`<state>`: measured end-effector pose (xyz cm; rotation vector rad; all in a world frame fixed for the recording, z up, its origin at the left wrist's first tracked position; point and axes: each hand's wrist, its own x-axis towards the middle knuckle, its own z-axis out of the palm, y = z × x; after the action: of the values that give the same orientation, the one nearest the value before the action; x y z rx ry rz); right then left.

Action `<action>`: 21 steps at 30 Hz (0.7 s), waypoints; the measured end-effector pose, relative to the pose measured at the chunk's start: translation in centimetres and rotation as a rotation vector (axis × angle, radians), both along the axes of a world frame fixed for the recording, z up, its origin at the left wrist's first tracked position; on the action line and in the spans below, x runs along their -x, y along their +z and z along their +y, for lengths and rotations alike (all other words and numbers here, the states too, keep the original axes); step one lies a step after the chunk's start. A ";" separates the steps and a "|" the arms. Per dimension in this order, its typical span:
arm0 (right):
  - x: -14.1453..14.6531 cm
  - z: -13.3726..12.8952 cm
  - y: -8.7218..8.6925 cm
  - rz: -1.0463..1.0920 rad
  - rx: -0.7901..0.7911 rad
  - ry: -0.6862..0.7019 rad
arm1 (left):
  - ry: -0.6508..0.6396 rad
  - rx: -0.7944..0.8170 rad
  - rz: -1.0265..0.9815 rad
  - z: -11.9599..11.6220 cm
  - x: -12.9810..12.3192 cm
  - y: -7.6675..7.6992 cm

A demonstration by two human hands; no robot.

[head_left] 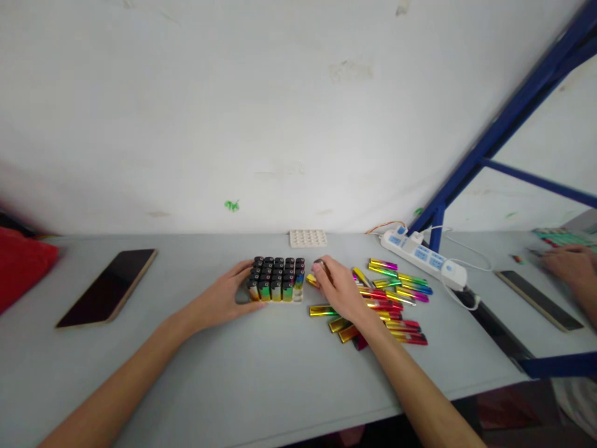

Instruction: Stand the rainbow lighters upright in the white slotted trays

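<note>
Rows of black-topped lighters (276, 281) stand upright in a white tray (297, 298), whose front right corner shows bare slots. My left hand (228, 295) is wrapped round the left side of this block, thumb at the front edge and fingers behind. Just right of the block, my right hand (338, 286) has its fingers pinched together; a small metallic end shows at the fingertips, and a yellow lighter lies or hangs beside them. Under and around the right wrist lie many shiny coloured lighters (410, 338), in yellow, red, green and purple.
An empty white tray (308, 238) lies near the wall. A phone-like black slab (109, 286) and a red item (23, 264) are at left. At right are a power strip (424, 256) with cables, a blue frame (466, 171), another dark slab (538, 300) and another person's hand (571, 267).
</note>
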<state>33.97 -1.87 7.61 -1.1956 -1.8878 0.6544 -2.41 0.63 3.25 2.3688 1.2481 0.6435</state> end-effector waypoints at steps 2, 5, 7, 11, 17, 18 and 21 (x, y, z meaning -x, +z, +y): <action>-0.3 0.0 0.1 -0.050 -0.066 0.049 | -0.007 0.003 -0.002 0.0 0.0 0.0; -0.5 0.0 -0.1 -0.106 -0.042 0.084 | -0.008 0.009 0.004 -0.1 -0.1 0.1; -0.5 0.0 -0.3 -0.119 0.016 0.103 | 0.008 0.015 0.007 -0.1 -0.1 0.1; -0.3 0.0 -0.7 -0.158 0.047 0.121 | 0.024 0.021 -0.007 -0.1 -0.1 -0.1; -0.6 -0.1 -0.2 -0.367 0.011 0.165 | -0.008 0.006 -0.027 0.1 0.0 -0.1; -0.5 -0.1 0.0 -0.407 0.006 0.168 | -0.008 0.004 -0.028 0.1 -0.1 -0.1; 0.4 -0.4 0.3 -0.554 -0.003 0.134 | -0.010 0.001 -0.023 0.1 -0.1 -0.2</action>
<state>33.60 -2.27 7.90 -1.3522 -2.4407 0.4110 -2.29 0.76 3.08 2.3585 1.2260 0.6646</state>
